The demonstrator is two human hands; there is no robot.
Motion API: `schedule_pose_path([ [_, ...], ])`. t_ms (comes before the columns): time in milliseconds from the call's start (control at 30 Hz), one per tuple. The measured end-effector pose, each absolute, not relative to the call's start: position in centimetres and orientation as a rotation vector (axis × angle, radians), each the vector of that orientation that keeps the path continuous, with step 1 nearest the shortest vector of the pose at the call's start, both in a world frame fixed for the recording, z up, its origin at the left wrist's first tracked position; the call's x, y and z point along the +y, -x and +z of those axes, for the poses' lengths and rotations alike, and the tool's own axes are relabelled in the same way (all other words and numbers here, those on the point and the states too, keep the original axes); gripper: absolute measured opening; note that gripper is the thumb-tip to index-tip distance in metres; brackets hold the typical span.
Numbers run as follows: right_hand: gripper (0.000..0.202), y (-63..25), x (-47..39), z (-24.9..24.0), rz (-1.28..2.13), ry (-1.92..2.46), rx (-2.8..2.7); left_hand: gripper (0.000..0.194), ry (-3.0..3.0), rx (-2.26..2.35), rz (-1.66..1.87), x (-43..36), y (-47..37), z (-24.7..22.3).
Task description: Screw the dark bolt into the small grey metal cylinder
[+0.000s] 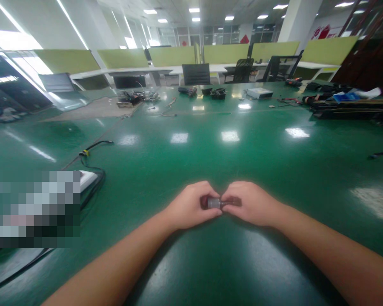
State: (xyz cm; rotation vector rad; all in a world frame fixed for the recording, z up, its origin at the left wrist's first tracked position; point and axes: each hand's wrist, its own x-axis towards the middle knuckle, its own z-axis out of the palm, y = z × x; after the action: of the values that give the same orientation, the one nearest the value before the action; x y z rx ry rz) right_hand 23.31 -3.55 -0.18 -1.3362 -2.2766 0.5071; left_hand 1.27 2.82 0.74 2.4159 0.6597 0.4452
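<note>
Just above the green tabletop point(191, 165), at the lower middle, my two hands meet around a small grey cylinder point(214, 203). My left hand point(193, 205) is closed around its left side, thumb and fingers at its edges. On the right, a narrower dark part point(224, 203) sticks out of the cylinder, and my right hand point(250, 203) pinches it. Fingers hide some of the piece, and its exact kind cannot be made out.
A pixelated patch point(35, 212) and black cables point(94, 187) lie at the left. Along the far side are cable bundles point(137, 97), a silver box point(259, 93) and a dark stack point(344, 106) at the right. Chairs point(196, 74) and green partitions point(172, 56) stand behind.
</note>
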Motion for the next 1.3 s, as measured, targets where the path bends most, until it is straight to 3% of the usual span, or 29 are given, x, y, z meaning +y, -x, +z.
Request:
schedule_pose_path([
  [1300,0.004,-24.21,-3.74,0.17,0.513,1.417,-2.277,0.023,-2.416,0.655,0.465,2.8,-1.2,0.65],
])
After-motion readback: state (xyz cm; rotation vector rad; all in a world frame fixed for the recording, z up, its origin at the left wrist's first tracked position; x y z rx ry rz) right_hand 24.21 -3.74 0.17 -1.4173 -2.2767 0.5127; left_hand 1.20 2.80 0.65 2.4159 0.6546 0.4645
